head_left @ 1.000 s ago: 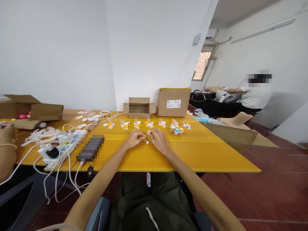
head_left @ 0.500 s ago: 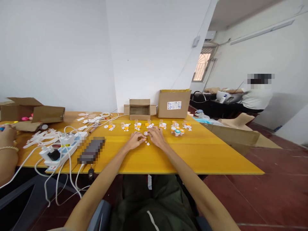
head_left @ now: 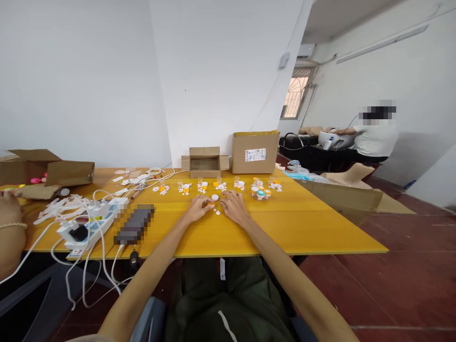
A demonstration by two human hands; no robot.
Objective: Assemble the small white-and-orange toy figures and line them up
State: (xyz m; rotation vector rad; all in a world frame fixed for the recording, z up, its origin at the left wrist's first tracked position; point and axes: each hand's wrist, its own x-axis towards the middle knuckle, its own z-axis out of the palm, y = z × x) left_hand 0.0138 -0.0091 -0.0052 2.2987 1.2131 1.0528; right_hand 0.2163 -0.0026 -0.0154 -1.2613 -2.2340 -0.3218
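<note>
My left hand rests at the middle of the yellow table, thumb and forefinger curled together at the tips. Whatever small piece sits between them is too tiny to name. To its right, my right hand is open, fingers stretched forward and palm down over the tabletop. A white round disc lies between and just beyond the hands. Close to the left fingertips is a small white piece. Finished-looking round toys with white, teal and orange tops stand together right of my right hand.
Behind the hands runs a row of white and orange plastic parts with clear cups. An open carton and a taller box stand at the back. Left are a phone, a power strip and another person's arm.
My right hand has drawn back and right from the white disc, which now shows fully. My left hand has barely moved. The view has shifted slightly.
</note>
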